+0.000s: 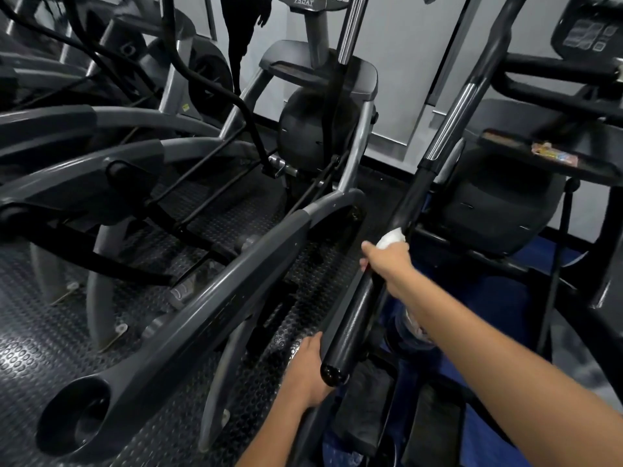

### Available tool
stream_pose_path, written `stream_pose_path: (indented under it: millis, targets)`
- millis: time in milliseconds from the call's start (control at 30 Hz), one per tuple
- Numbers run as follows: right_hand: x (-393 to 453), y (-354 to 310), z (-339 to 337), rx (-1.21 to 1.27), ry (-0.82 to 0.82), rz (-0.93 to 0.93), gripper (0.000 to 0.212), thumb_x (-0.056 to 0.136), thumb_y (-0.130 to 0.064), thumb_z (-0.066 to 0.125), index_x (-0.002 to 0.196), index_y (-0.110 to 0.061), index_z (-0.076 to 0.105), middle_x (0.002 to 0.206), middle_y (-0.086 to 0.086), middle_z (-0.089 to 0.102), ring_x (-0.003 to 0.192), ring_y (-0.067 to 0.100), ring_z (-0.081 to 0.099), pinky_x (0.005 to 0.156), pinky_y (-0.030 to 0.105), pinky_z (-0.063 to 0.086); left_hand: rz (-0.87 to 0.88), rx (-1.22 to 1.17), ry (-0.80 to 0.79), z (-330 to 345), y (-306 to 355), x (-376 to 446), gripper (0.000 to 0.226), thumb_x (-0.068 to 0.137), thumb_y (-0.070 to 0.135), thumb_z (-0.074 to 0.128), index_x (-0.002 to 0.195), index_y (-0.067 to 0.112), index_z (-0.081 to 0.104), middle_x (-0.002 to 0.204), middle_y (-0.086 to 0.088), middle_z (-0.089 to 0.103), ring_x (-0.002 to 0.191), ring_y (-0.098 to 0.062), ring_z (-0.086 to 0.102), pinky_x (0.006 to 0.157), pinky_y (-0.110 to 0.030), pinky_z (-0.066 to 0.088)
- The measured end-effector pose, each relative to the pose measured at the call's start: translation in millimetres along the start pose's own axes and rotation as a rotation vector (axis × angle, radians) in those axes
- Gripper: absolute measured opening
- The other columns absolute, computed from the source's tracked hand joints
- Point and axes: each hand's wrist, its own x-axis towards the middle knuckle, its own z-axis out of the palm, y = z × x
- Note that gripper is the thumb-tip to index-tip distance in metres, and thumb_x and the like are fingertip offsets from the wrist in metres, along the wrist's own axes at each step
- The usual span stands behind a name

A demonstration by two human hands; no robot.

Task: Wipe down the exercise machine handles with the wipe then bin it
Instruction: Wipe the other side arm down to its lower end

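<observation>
A long black padded handle (354,318) of an exercise machine runs from the lower middle up to a chrome bar at the upper right. My right hand (387,261) grips this handle partway up, with a white wipe (391,237) bunched between its fingers and the handle. My left hand (308,369) holds the handle near its capped lower end, fingers curled around the far side.
A grey side rail (215,294) with a round cup holder (77,416) slopes across the left. More machines stand behind and to the right, with a console tray (553,156). Studded black rubber flooring (33,348) lies below. A second chrome handle (350,28) rises at top centre.
</observation>
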Motion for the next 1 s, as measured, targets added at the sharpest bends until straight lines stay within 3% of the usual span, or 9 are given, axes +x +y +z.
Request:
stream_pose_path:
  millis: [33, 100, 300, 467, 567, 633, 800, 867, 1000]
  targets:
    - [7, -4, -4, 0.148, -0.068, 0.043, 0.04, 0.097, -0.023, 0.066, 0.12, 0.006, 0.05, 0.083, 0.015, 0.066, 0.063, 0.019, 0.067, 0.057, 0.03, 0.06, 0.002, 0.002, 0.002, 0, 0, 1, 0.104, 0.069, 0.067, 0.073, 0.157, 0.03, 0.032, 0.147, 0.003, 0.042, 0.135, -0.015, 0.046, 0.115, -0.039, 0.042]
    - [13, -7, -14, 0.448, -0.214, 0.174, 0.025, 0.099, -0.024, 0.064, 0.095, 0.0, 0.059, 0.074, 0.009, 0.062, 0.056, 0.013, 0.065, 0.054, 0.025, 0.06, 0.006, 0.002, 0.01, 0, -2, 1, 0.105, 0.065, 0.071, 0.07, 0.154, 0.029, 0.036, 0.145, 0.004, 0.044, 0.135, -0.014, 0.045, 0.113, -0.039, 0.044]
    - [-26, 7, -13, 0.827, -0.378, 0.308, 0.017, 0.097, -0.027, 0.066, 0.087, -0.014, 0.062, 0.068, -0.001, 0.057, 0.059, 0.01, 0.059, 0.059, 0.021, 0.056, 0.032, -0.028, 0.025, -1, -1, -2, 0.108, 0.061, 0.072, 0.07, 0.154, 0.028, 0.038, 0.14, 0.007, 0.046, 0.13, -0.014, 0.05, 0.11, -0.036, 0.045]
    - [-62, 34, -3, 0.504, -0.346, 0.272, 0.014, 0.094, -0.018, 0.069, 0.093, -0.004, 0.065, 0.071, 0.006, 0.065, 0.059, 0.015, 0.066, 0.058, 0.027, 0.059, 0.039, -0.027, 0.038, -3, 2, -4, 0.111, 0.062, 0.073, 0.068, 0.157, 0.026, 0.036, 0.144, 0.005, 0.045, 0.132, -0.014, 0.05, 0.112, -0.036, 0.043]
    - [-68, 45, 5, 0.015, -0.157, 0.112, 0.06, 0.089, -0.034, 0.071, 0.13, 0.002, 0.047, 0.11, 0.009, 0.065, 0.095, 0.026, 0.069, 0.084, 0.035, 0.057, 0.018, -0.026, 0.033, -3, 4, -4, 0.112, 0.061, 0.073, 0.071, 0.157, 0.026, 0.035, 0.148, 0.004, 0.044, 0.135, -0.014, 0.049, 0.114, -0.037, 0.042]
    - [-65, 38, 5, -0.115, -0.07, 0.086, 0.074, 0.089, -0.029, 0.071, 0.142, 0.001, 0.027, 0.125, 0.011, 0.058, 0.111, 0.032, 0.062, 0.086, 0.035, 0.053, -0.002, -0.027, 0.024, -2, 2, -3, 0.115, 0.061, 0.076, 0.071, 0.159, 0.028, 0.033, 0.154, 0.002, 0.041, 0.14, -0.017, 0.045, 0.117, -0.039, 0.04]
    - [-18, 13, 7, 0.126, -0.017, 0.107, 0.04, 0.087, -0.013, 0.071, 0.118, 0.003, 0.052, 0.072, 0.012, 0.07, 0.058, 0.02, 0.065, 0.049, 0.028, 0.054, -0.007, 0.007, -0.003, -2, 2, -3, 0.113, 0.06, 0.077, 0.067, 0.158, 0.032, 0.03, 0.148, 0.005, 0.042, 0.136, -0.015, 0.047, 0.114, -0.039, 0.044]
    - [-9, 4, 2, 0.43, -0.113, 0.211, 0.017, 0.094, -0.014, 0.07, 0.096, -0.002, 0.059, 0.064, 0.007, 0.06, 0.054, 0.016, 0.059, 0.046, 0.026, 0.055, -0.003, 0.003, 0.002, -3, 5, -4, 0.11, 0.06, 0.075, 0.067, 0.156, 0.032, 0.033, 0.142, 0.008, 0.043, 0.131, -0.012, 0.049, 0.112, -0.038, 0.046]
    - [-29, 10, -6, 0.759, -0.326, 0.295, 0.02, 0.095, -0.026, 0.069, 0.082, -0.015, 0.059, 0.061, -0.002, 0.055, 0.051, 0.009, 0.057, 0.05, 0.021, 0.053, 0.015, -0.017, 0.017, -4, 5, -5, 0.108, 0.061, 0.072, 0.071, 0.155, 0.033, 0.035, 0.14, 0.011, 0.045, 0.131, -0.009, 0.048, 0.11, -0.037, 0.047]
